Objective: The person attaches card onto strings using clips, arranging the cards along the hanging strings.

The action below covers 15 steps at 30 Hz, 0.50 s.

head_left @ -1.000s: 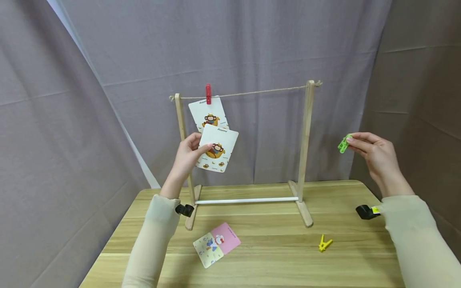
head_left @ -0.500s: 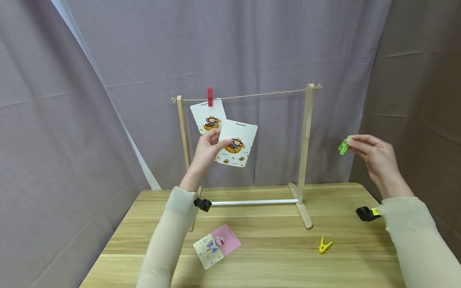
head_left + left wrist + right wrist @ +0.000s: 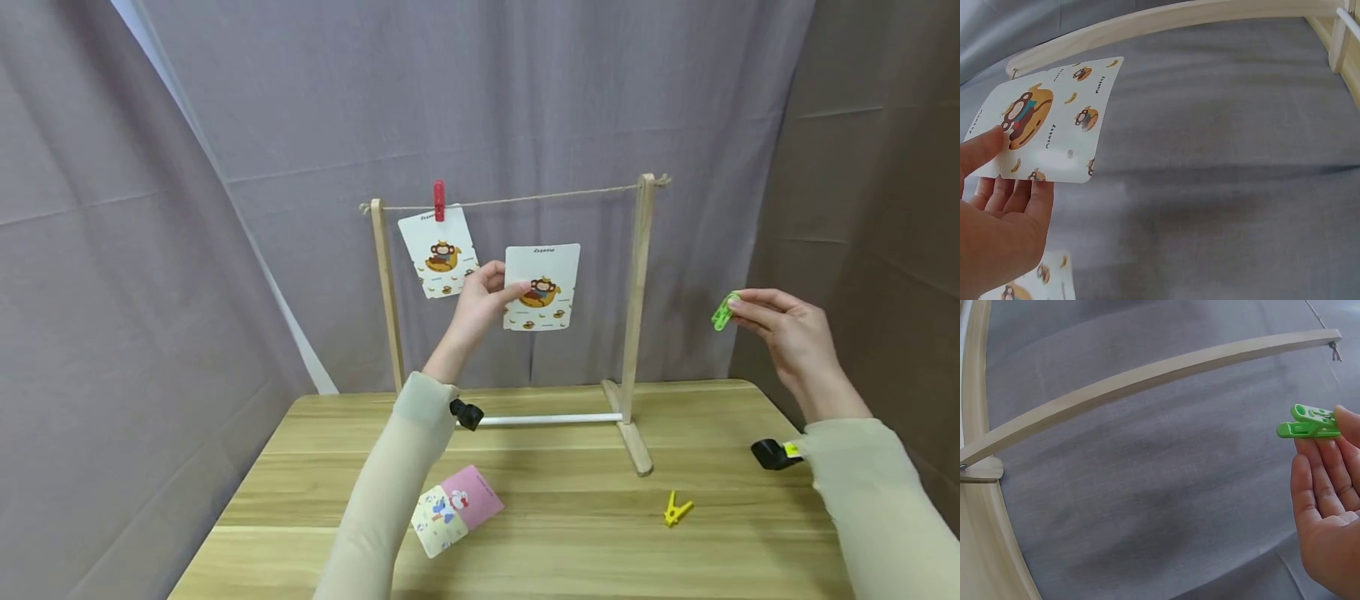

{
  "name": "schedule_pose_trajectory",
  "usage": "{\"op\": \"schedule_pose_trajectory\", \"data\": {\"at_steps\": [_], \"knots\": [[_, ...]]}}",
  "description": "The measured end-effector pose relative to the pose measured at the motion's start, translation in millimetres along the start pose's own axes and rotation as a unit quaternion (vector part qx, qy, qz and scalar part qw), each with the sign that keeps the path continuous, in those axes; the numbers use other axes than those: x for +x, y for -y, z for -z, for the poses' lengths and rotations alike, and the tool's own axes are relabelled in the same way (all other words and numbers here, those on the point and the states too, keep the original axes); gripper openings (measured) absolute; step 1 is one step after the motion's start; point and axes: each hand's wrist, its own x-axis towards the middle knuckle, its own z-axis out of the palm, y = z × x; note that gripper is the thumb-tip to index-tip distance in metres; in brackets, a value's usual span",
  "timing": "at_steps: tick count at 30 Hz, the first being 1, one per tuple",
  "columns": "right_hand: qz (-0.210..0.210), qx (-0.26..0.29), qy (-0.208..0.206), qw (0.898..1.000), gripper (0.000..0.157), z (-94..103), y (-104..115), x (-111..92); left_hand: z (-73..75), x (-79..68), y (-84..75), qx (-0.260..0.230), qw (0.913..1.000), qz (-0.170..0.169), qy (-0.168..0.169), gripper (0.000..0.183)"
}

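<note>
My left hand (image 3: 480,304) pinches a white card with a monkey picture (image 3: 546,310) by its left edge, thumb on the printed front and fingers behind. The card is held upright below the string (image 3: 555,196) of a wooden frame (image 3: 636,300). A second monkey card (image 3: 450,279) hangs from the string at the left, clipped by a red clothespin (image 3: 439,202). Out to the right of the frame, my right hand (image 3: 798,342) pinches a green clothespin (image 3: 1311,422) between thumb and fingertips; its jaws point away from the hand.
On the wooden table (image 3: 570,550) lie a pink and yellow card (image 3: 474,498) at front left and a yellow clothespin (image 3: 677,509) at front right. A white bar (image 3: 551,419) joins the frame's feet. Grey curtains (image 3: 540,100) stand close behind and at both sides.
My left hand has carried its card to the right, away from the hanging card, and turned it straighter. The right hand has shifted only slightly, still holding the green clothespin.
</note>
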Motion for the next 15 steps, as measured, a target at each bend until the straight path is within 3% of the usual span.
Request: {"op": "schedule_pose_trajectory", "data": {"at_steps": [9,15], "knots": [[-0.004,0.0,0.003,1.0,0.015,1.4,-2,0,-17.4,15.5,2.8,-0.023,0.9997,0.012,0.004,0.013],[-0.004,0.004,0.003,1.0,0.015,-1.1,-5,1,-29.7,26.0,0.3,-0.009,0.9996,0.022,0.012,0.015]]}}
